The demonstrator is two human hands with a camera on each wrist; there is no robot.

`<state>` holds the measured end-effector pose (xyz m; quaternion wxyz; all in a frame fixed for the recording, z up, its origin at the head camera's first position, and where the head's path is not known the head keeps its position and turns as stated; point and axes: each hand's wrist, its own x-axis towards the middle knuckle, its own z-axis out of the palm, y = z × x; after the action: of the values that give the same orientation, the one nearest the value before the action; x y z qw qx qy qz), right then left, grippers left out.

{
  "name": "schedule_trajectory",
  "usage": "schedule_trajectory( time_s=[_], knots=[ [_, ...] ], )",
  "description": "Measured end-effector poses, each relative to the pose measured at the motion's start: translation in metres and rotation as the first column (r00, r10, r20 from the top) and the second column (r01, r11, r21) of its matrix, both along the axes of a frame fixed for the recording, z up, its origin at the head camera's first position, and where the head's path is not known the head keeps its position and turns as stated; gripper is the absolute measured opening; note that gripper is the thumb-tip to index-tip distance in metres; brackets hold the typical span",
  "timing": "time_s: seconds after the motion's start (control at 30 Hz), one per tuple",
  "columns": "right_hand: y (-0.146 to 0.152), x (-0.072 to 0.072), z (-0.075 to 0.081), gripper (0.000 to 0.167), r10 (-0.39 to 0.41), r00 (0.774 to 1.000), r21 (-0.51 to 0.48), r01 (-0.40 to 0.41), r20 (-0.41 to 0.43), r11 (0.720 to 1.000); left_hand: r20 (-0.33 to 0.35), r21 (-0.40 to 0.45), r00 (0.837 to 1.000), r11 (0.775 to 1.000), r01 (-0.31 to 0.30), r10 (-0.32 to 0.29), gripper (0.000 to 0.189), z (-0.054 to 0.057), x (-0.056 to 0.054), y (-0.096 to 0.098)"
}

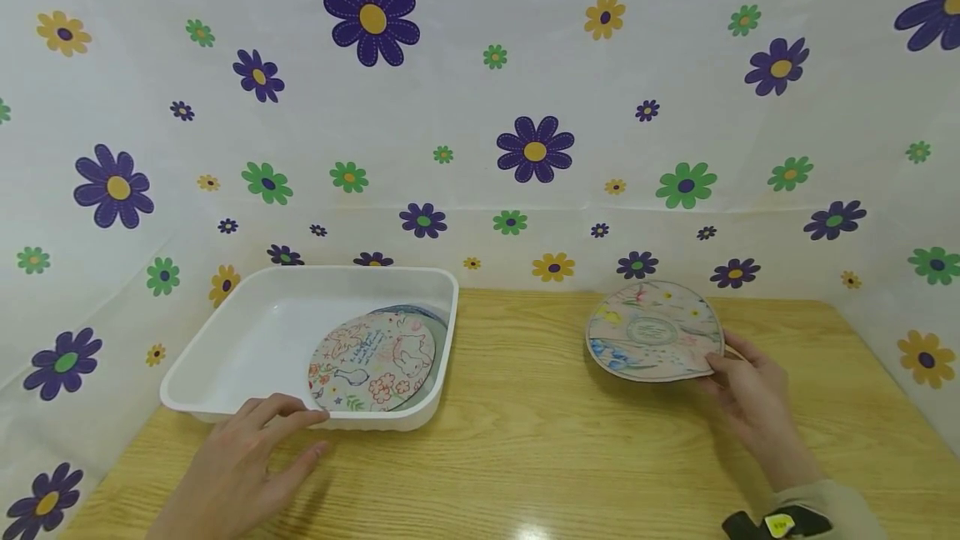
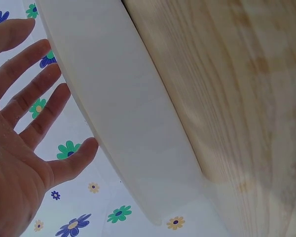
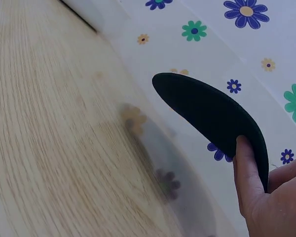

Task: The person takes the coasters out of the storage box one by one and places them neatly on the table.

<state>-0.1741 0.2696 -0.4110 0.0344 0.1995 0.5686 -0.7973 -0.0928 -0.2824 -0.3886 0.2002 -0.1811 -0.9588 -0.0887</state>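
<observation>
A flower-printed round mat (image 1: pixel 652 327) is pinched at its edge by the right-hand grip (image 1: pixel 750 394) and is held tilted above the worktop (image 1: pixel 525 407); its dark underside is shown in the right wrist view. The left-hand grip (image 1: pixel 240 448) is spread wide, with nothing held, at the near rim of a white tub (image 1: pixel 262 323); whether the rim is touched cannot be told. In the tub's right part, a rabbit-printed mat (image 1: pixel 371 365) is laid over at least 1 other. The worktop is backed by a flowered cloth (image 1: pixel 442 98).

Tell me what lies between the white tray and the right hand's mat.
In the head view, only bare wooden tabletop shows between the tray and the mat.
</observation>
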Motion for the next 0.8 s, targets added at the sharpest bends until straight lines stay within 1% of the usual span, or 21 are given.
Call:
schedule_trajectory(
  time_s=[0.07,0.13,0.33,0.37,0.43,0.57,0.67,0.8],
  knots=[
    [0.004,0.001,0.0,0.041,-0.009,1.0,-0.005,0.009,0.007,1.0,0.001,0.001,1.0,1.0,0.0,0.0,0.029,0.0,0.0,0.0],
    [0.008,0.0,0.0,0.042,-0.018,1.0,-0.02,0.019,0.015,1.0,-0.003,0.001,1.0,1.0,0.002,-0.002,0.029,0.0,0.0,0.0],
    [0.019,0.0,-0.002,0.055,-0.054,0.998,-0.043,0.055,0.028,0.998,-0.03,-0.007,0.999,1.0,0.013,-0.013,0.03,-0.002,0.0,0.0],
    [0.021,-0.001,-0.002,0.058,-0.061,0.998,-0.041,0.062,0.03,0.997,-0.025,-0.01,1.0,1.0,0.01,-0.01,0.03,-0.002,-0.001,0.0],
    [0.025,-0.002,-0.003,0.058,-0.079,0.996,-0.049,0.081,0.034,0.995,-0.021,-0.012,1.0,1.0,0.007,-0.007,0.03,-0.001,-0.001,0.0],
    [0.031,-0.003,-0.003,0.067,-0.089,0.995,-0.045,0.091,0.035,0.995,0.004,-0.017,1.0,1.0,-0.007,0.007,0.03,0.0,-0.001,-0.001],
    [0.035,-0.003,-0.003,0.072,-0.09,0.995,-0.033,0.092,0.047,0.995,-0.003,-0.017,1.0,1.0,-0.003,0.003,0.03,0.0,-0.001,-0.001],
    [0.042,-0.003,-0.003,0.074,-0.112,0.991,-0.019,0.113,0.069,0.993,-0.026,-0.017,1.0,1.0,0.011,-0.011,0.031,0.0,-0.002,-0.001]
  ],
)
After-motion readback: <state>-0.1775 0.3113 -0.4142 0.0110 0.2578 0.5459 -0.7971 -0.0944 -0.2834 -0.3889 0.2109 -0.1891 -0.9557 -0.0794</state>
